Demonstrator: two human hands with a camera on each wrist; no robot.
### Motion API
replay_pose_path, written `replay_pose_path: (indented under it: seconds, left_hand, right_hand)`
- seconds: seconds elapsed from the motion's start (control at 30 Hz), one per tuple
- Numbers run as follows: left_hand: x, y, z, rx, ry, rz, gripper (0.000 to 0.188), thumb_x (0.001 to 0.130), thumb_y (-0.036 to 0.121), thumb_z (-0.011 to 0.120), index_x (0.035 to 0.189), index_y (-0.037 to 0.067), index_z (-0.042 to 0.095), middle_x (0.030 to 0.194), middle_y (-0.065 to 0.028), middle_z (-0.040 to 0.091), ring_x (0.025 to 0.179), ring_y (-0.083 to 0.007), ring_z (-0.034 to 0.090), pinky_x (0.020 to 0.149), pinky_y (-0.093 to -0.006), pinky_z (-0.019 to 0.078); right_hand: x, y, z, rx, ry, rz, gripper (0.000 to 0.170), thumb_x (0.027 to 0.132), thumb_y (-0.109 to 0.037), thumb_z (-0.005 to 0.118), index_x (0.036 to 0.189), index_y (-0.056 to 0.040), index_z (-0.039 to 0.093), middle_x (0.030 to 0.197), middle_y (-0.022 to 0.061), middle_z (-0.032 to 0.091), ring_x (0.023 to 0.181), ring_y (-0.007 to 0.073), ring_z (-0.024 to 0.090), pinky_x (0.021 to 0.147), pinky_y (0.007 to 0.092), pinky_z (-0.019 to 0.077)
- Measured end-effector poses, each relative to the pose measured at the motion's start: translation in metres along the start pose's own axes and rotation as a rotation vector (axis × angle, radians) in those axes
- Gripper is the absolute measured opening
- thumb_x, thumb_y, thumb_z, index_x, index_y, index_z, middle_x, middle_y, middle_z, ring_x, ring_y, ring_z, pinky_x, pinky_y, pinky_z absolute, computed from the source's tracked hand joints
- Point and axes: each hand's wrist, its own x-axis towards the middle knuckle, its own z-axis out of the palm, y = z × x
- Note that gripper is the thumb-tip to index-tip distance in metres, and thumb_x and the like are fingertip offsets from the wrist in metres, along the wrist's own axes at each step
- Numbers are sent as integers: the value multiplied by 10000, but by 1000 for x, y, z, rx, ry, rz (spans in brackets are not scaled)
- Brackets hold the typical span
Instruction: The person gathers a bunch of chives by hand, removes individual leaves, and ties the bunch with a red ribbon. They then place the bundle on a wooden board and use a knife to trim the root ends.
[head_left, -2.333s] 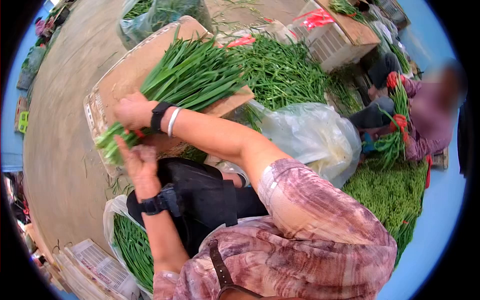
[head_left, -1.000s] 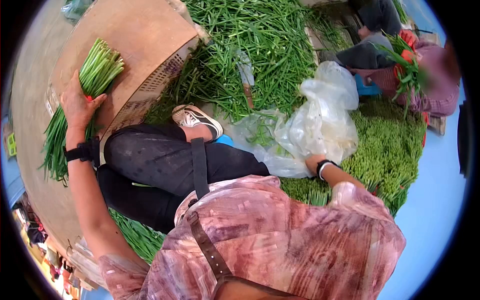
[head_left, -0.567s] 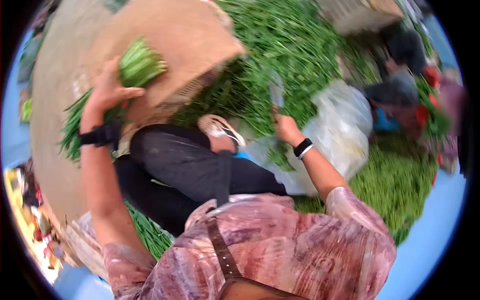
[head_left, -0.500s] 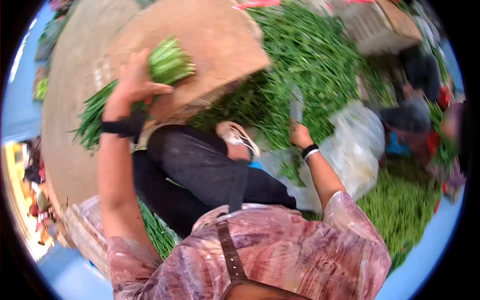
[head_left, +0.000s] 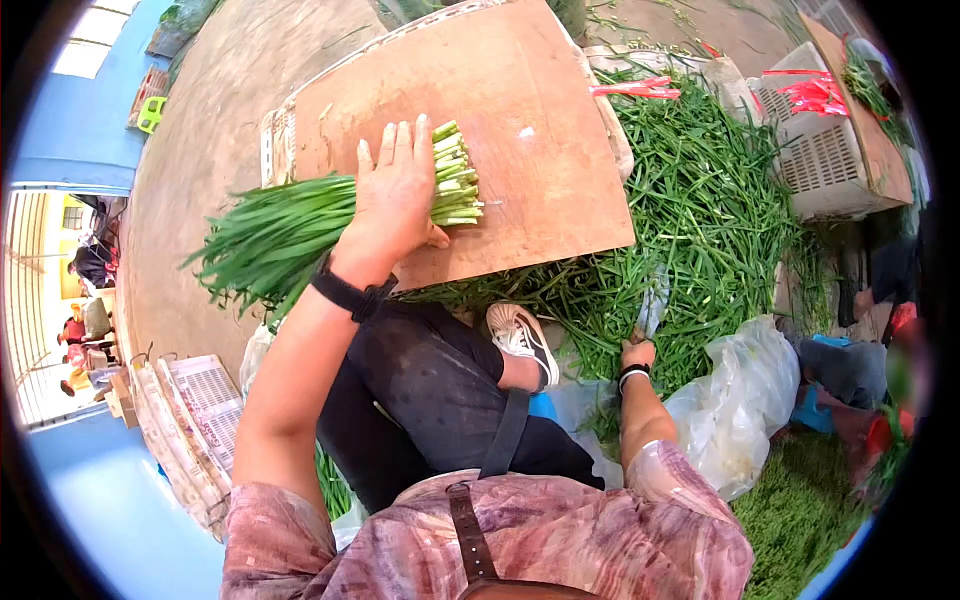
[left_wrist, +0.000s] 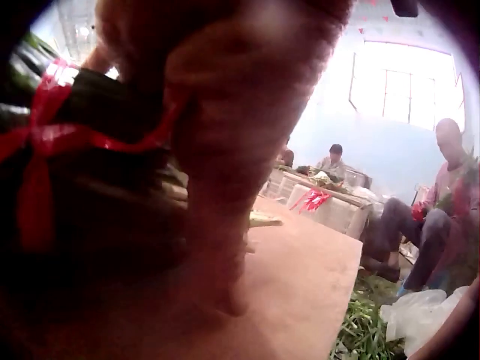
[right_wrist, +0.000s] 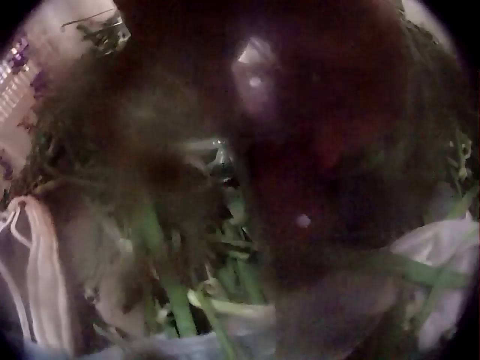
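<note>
A bunch of garlic chives [head_left: 285, 230] lies across the brown board [head_left: 540, 110], leaves to the left and pale cut stalk ends to the right. My left hand [head_left: 395, 200] rests over it, fingers straight across the stalks and thumb on the near side. In the left wrist view a red tie [left_wrist: 41, 139] circles the bunch. Low at my right side, my right hand [head_left: 638, 354] grips the handle of a knife [head_left: 655, 300], its broad blade pointing away over loose greens [head_left: 690, 210]. The right wrist view is dark and blurred around that hand.
Red ties [head_left: 640, 88] lie at the board's far right corner. A crumpled clear plastic bag [head_left: 740, 400] sits right of my right forearm. Beyond stands a white crate [head_left: 815, 150]; another person [left_wrist: 442, 202] sits at the right. My shoe [head_left: 520, 335] is below the board.
Both hands first handled the bunch; then my right hand went to the plastic bag and took up the knife from the greens. My left hand turned the bunch and laid it on the board.
</note>
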Motion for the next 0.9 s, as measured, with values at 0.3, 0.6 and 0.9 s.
replay_pose_path:
  seconds: [0.3, 0.6, 0.9]
  left_hand:
    - [32, -21, 4, -141, -129, 51, 1002, 439, 278, 893, 1251, 0, 377, 1089, -203, 574, 1041, -358, 558, 895, -424, 456]
    - [26, -20, 11, -119, -14, 60, 586, 533, 219, 817, 992, 49, 494, 971, -164, 603, 950, -344, 590, 807, -436, 481]
    - [15, -5, 14, -55, 26, -65, 487, 648, 287, 762, 1032, 61, 563, 1000, -125, 624, 944, -276, 611, 809, -408, 466]
  right_hand:
    - [-13, 19, -21, 231, 132, -301, 365, 753, -276, 617, 779, 87, 583, 734, 240, 608, 685, 363, 603, 664, 437, 469]
    - [-147, -40, -173, 1219, -564, 48, 137, 898, -140, 533, 806, -41, 512, 591, 17, 496, 451, 105, 475, 398, 252, 385]
    - [-210, -91, -198, 464, -165, -666, 211, 876, -76, 557, 1051, 38, 526, 638, 30, 540, 514, 111, 525, 470, 253, 435]
